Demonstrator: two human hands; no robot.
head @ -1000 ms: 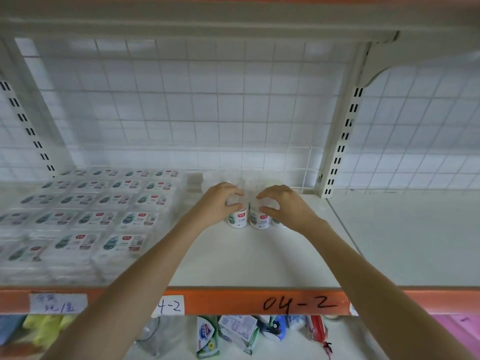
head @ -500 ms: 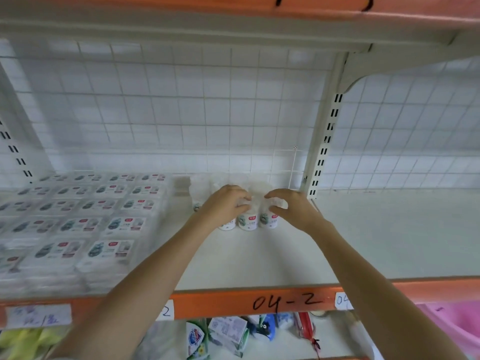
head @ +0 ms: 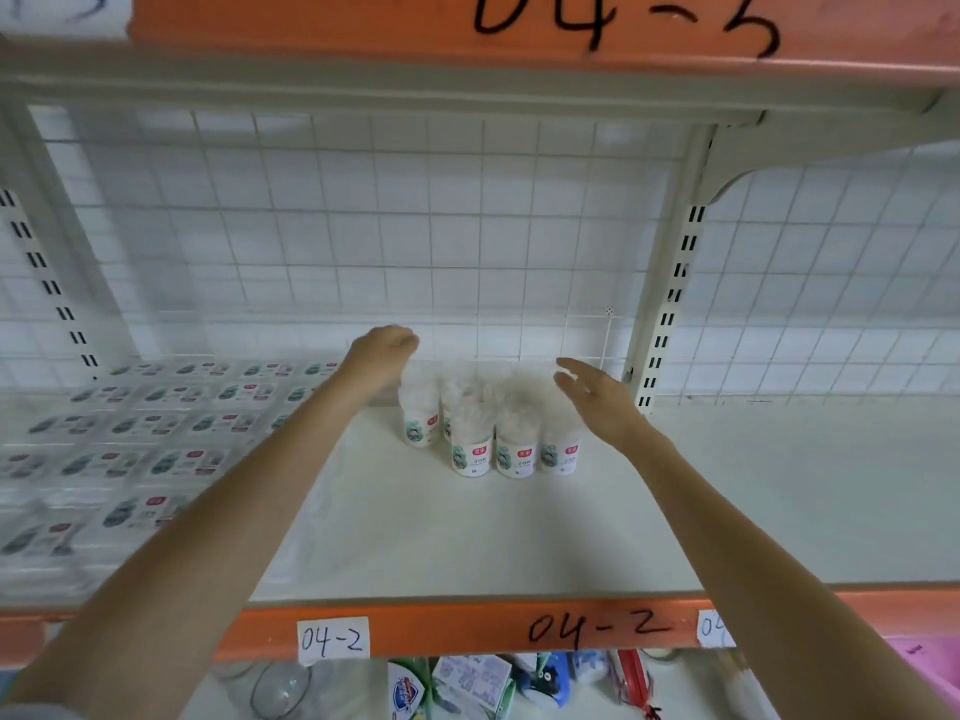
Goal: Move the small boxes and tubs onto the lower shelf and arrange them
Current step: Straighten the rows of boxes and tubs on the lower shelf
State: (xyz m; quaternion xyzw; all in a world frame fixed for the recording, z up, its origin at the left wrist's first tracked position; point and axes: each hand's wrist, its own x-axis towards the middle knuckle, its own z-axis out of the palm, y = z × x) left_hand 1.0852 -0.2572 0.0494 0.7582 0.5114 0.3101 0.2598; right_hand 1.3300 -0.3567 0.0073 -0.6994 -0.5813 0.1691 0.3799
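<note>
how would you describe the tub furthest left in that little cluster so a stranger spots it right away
Start at the orange shelf edge marked 04-2 and look up onto the white shelf. Near the back stands a cluster of small clear tubs. The one meant stands at the cluster's left end, set back from the front row of three and just below the left hand.

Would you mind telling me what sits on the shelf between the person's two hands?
In the head view, a cluster of small tubs stands between the left hand and the right hand.
</note>
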